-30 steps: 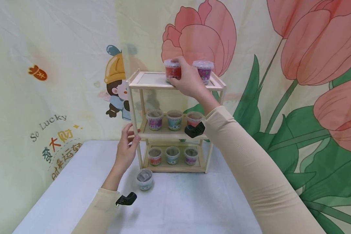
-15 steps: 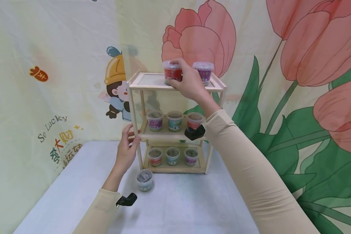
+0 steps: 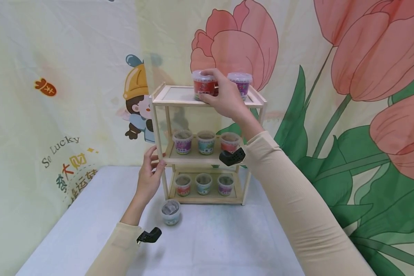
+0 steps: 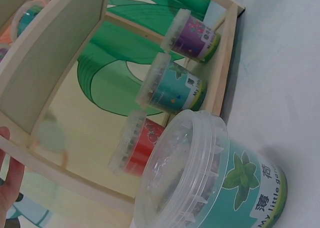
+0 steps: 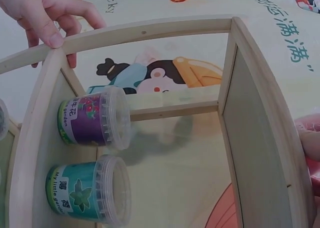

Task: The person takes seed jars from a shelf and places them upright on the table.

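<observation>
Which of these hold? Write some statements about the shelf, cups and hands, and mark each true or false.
1. The right hand holds the red cup on the top shelf. True.
2. The left hand grips the teal cup on the table. False: it holds the shelf's front left post; that cup stands free.
3. The middle shelf carries three cups. True.
4. The purple cup on top lies on its side. False: it stands upright.
5. The bottom shelf is empty. False: it holds three cups.
</observation>
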{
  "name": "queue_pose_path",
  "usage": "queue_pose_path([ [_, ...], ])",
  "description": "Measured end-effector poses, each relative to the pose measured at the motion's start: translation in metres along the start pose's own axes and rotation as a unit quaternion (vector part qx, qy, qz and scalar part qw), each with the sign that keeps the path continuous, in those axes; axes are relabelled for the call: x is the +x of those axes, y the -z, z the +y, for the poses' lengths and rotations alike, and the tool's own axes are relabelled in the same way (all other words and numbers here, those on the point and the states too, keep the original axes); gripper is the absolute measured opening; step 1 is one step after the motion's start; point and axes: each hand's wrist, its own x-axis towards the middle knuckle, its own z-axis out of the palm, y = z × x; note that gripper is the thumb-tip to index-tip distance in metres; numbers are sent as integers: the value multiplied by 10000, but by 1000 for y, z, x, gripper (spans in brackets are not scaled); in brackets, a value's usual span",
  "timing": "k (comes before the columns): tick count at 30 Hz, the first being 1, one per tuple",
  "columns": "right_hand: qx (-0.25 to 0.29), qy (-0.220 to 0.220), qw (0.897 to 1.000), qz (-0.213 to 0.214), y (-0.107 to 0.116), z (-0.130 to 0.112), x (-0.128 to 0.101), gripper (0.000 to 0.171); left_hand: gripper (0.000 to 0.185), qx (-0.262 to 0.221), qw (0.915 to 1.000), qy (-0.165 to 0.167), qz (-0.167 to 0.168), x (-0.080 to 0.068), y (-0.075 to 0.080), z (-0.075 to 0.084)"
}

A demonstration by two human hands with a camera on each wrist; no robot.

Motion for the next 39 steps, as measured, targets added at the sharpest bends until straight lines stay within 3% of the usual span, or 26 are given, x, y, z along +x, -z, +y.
queue_pose_path([
  [23,632,186,9974,-302,8,4,-7,66,58,-5,10000,63,-15,-1,0,2],
  [39,884,422,9951,-155,9,0,-17,66,57,-33,10000,66,-7,-1,1,3],
])
